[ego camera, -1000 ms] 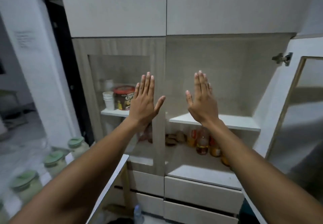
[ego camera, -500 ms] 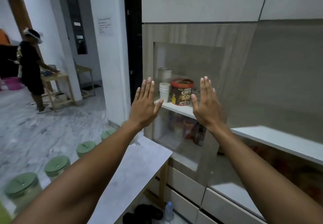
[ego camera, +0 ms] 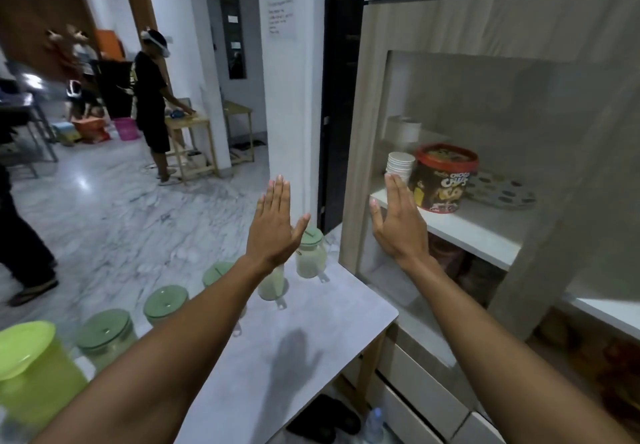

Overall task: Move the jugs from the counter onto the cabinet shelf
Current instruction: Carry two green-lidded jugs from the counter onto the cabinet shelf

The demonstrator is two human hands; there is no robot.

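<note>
Both my hands are up in front of me, flat and open, fingers together, holding nothing. My left hand (ego camera: 275,225) hangs above the far end of the counter (ego camera: 311,336); my right hand (ego camera: 398,221) is in front of the cabinet's glass panel (ego camera: 485,104), and I cannot tell whether it touches it.

No jug is lifted yet, so the step in hand, as I judge it, is reaching down for the first one. The jugs stand in a row along the counter's left edge, all with green lids. The farthest jug (ego camera: 310,253) is just below and to the right of my left hand, near the cabinet's corner. The next jug (ego camera: 272,286) is partly hidden under my left wrist. More lidded jugs (ego camera: 166,305) run back toward me beneath my left forearm, and a bright lime pitcher (ego camera: 33,367) sits closest, at the lower left.

To do this well I should start with the farthest jug, since it is nearest the cabinet. I would bring my left hand down around its body or handle, grip below the lid so the lid does not come off in my hand, and keep it upright, as it seems to hold something pale.

The shelf (ego camera: 450,225) behind the glass already carries a stack of cups (ego camera: 400,166), a red-lidded tub (ego camera: 445,176) and a patterned plate (ego camera: 502,190), so free room there looks tight.
</note>
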